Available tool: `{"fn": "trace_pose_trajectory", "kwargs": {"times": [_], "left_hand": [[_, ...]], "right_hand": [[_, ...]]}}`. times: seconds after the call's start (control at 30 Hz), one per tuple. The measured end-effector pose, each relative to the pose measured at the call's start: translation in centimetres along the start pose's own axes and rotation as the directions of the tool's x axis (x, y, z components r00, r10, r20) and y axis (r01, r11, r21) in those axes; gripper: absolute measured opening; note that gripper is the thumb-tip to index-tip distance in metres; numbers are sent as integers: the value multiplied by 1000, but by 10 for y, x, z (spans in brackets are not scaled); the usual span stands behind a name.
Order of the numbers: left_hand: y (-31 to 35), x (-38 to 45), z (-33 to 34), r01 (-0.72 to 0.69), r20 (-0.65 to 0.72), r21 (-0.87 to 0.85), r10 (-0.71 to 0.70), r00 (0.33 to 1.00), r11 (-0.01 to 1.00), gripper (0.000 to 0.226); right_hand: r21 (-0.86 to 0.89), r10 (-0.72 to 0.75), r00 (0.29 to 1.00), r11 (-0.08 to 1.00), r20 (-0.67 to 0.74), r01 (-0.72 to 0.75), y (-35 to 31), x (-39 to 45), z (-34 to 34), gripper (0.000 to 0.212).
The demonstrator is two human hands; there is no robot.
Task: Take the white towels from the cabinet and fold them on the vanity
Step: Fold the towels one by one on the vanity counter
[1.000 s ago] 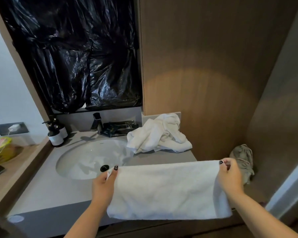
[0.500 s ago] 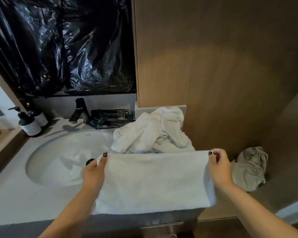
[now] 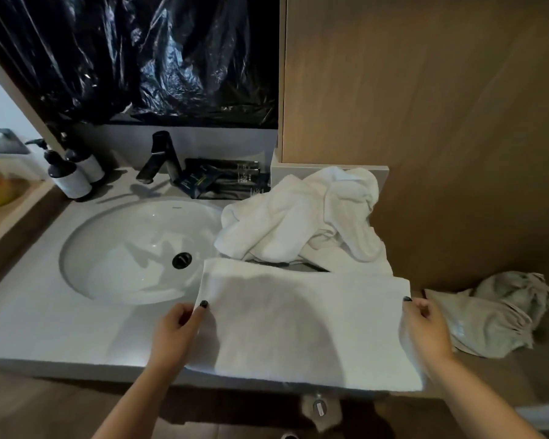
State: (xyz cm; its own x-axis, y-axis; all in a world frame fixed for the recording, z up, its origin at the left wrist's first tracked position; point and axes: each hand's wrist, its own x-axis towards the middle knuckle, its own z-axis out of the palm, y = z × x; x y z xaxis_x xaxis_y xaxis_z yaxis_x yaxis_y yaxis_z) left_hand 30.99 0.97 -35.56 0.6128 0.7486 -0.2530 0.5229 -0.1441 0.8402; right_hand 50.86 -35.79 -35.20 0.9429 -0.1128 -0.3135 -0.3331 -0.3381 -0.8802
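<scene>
A white towel (image 3: 301, 324) lies spread flat on the grey vanity (image 3: 45, 324), right of the sink, its near edge at the vanity's front. My left hand (image 3: 176, 331) pinches the towel's left edge and my right hand (image 3: 425, 327) pinches its right edge. Behind it a heap of crumpled white towels (image 3: 301, 217) rests against the wooden cabinet (image 3: 425, 90).
The oval sink (image 3: 133, 248) with a black drain fills the vanity's left half, a dark faucet (image 3: 160, 156) behind it. Two pump bottles (image 3: 72, 175) stand at the back left, dark sachets (image 3: 222, 180) beside the faucet. A grey-green cloth (image 3: 501, 315) lies at the right.
Both hands have lowered the stretched towel from in front of me onto the vanity top, where it now lies flat. The view has tilted down and shifted.
</scene>
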Motion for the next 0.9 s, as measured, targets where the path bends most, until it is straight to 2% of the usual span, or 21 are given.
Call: {"fn": "trace_pose_trajectory", "kwargs": {"times": [0.07,0.17,0.27,0.37,0.5,0.57,0.63,0.67,0.77,0.83,0.9], "left_hand": [[-4,-13,-2,-2,-32,36,3,999,999,23],[-1,-21,0,-56,-46,69,60,997,996,20],[4,-21,0,-103,-49,92,108,993,990,22],[2,-13,-9,-85,-96,114,96,991,990,29],[-3,-6,-22,-16,-95,194,35,995,981,30],[-1,-9,-27,-14,-85,278,39,996,960,29],[0,-12,-31,-113,-82,447,167,983,887,30],[1,-14,-31,-197,-52,537,265,963,820,34],[12,-21,-15,-519,142,578,549,824,630,50],[22,-19,6,-639,324,557,570,755,531,57],[26,-9,28,-674,463,567,494,736,473,61]], "right_hand": [[-67,-13,1000,998,21,14,12,-7,-9,7],[-63,59,998,996,38,-57,23,-22,-9,7],[-150,-56,998,987,-10,53,14,-38,2,7],[-211,-194,980,961,-45,180,-3,-52,17,11],[-262,-173,984,952,-48,155,-12,-58,35,6],[-328,-175,978,936,-113,130,-15,-66,43,16],[-494,-302,933,852,-194,173,-17,-79,51,30],[-570,-393,902,789,-180,230,-18,-86,57,35],[-569,-562,824,654,76,499,-26,-106,86,45],[-543,-619,737,535,270,648,-32,-117,116,49],[-514,-630,663,443,405,735,-38,-121,147,51]]}}
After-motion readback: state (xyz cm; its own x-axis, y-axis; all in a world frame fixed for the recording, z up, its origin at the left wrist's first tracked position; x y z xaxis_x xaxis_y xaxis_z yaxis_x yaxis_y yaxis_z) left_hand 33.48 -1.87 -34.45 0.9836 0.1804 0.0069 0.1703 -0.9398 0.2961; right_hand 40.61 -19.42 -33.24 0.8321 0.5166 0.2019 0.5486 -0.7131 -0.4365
